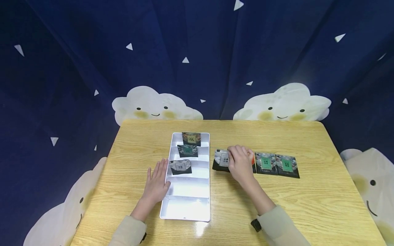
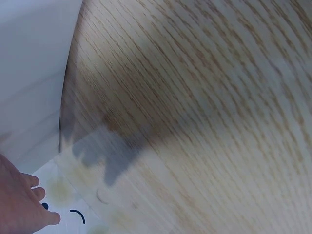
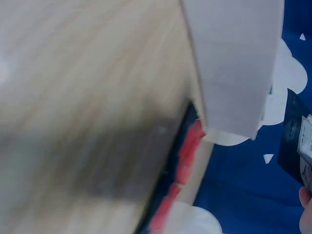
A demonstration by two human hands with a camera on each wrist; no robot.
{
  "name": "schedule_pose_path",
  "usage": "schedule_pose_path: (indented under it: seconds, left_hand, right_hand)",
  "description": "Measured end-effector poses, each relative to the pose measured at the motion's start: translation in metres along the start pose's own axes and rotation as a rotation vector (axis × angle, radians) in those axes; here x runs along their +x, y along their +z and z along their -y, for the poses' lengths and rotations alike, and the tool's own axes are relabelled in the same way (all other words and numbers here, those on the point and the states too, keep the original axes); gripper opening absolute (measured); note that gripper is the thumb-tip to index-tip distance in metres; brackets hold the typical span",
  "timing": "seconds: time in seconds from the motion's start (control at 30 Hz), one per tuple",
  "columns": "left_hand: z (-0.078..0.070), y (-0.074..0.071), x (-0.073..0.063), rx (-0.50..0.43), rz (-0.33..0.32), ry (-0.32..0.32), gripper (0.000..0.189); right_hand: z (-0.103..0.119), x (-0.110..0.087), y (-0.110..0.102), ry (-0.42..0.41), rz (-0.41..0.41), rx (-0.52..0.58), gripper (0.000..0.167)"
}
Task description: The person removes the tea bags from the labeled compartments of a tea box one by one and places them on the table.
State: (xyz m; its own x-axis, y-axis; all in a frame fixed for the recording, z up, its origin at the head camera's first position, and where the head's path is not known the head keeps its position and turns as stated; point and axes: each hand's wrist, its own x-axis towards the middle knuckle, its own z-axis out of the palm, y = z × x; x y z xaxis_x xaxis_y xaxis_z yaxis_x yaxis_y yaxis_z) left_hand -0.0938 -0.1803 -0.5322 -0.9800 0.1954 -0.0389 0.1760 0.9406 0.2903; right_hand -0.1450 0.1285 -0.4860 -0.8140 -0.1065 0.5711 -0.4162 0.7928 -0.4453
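From the white tray (image 1: 186, 208), bare table (image 1: 240, 135) gave passage toward ten and two o'clock; the left hand (image 1: 157, 186) blocked nine, the right hand (image 1: 240, 162) and packets (image 1: 266, 163) three.

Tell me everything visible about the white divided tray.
The white tray is a long rectangle with rounded corners, glossy and plastic-looking, split by dividers into five compartments. It lies on the wooden table, its length running front to back. From the far end, three compartments hold a gold-labelled packet, a green-labelled packet and a grey-labelled packet; the nearest two hold none. The left hand touches its left side.
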Motion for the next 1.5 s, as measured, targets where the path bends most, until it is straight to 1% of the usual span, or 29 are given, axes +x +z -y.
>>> schedule_pose_path:
  seconds: [0.2,0.47,0.7,0.83,0.97,1.07,1.23,1.5]
  left_hand:
    - [0.0,0.001,-0.001,-0.005,0.004,-0.004,0.074]
    - [0.001,0.0,0.0,-0.011,0.009,-0.008,0.074]
    - [0.0,0.0,0.0,-0.012,-0.001,0.001,0.074]
    - [0.0,0.0,0.0,-0.012,-0.01,0.003,0.074]
    - [0.0,0.0,0.001,-0.014,-0.006,0.0,0.074]
    - [0.0,0.0,0.001,-0.022,-0.001,0.001,0.075]
    - [-0.001,0.0,0.001,-0.019,0.0,-0.003,0.074]
    - [-0.001,0.0,0.001,-0.021,0.007,-0.011,0.075]
  right_hand:
    - [-0.013,-0.019,0.002,0.025,0.047,-0.006,0.008]
    - [-0.025,-0.046,0.013,0.04,0.125,-0.038,0.008]
    - [-0.031,-0.066,0.025,0.07,0.157,-0.037,0.008]
    - [-0.034,-0.074,0.032,0.081,0.195,-0.061,0.008]
    - [-0.036,-0.082,0.038,0.071,0.231,-0.123,0.01]
    - [-0.04,-0.088,0.044,0.049,0.232,-0.165,0.012]
    - [-0.043,-0.093,0.05,0.009,0.207,-0.202,0.014]
    - [-0.043,-0.099,0.056,0.043,0.251,-0.265,0.018]
